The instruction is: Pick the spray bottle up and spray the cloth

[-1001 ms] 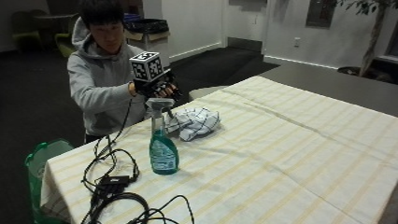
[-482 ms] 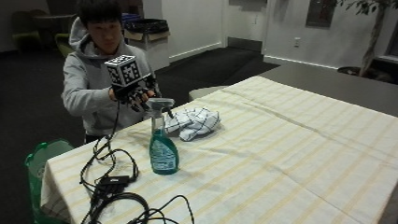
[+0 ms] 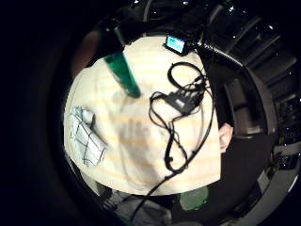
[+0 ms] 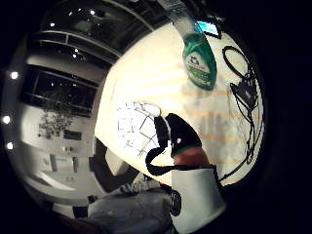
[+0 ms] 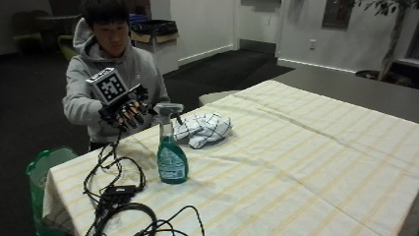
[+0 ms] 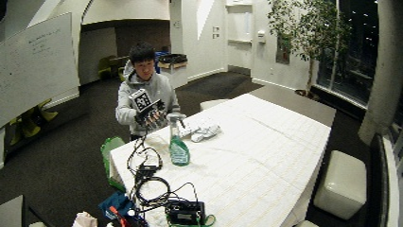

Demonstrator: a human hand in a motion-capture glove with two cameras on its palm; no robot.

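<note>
**Gloved hand raised beside the spray bottle, holding nothing**

A person in a grey hooded sweatshirt (image 5: 92,93) stands at the near corner of a counter (image 5: 314,162) covered with a pale yellow-striped cloth. The gloved right hand (image 5: 124,112) is lifted in the air just beside the trigger head of a spray bottle (image 5: 171,152) — apart from it, not touching. Its fingers (image 5: 134,114) hang spread and only slightly bent, and they grip nothing.

The spray bottle stands upright on the counter, filled partway with green liquid, with a label on its front. Just behind it, toward the person, lies a crumpled white cloth with a dark check pattern (image 5: 204,129) — near the bottle but not touching it. Black cables (image 5: 121,196) trail across the counter's near end. A green bag (image 5: 41,169) sits beside the counter's corner.
</note>
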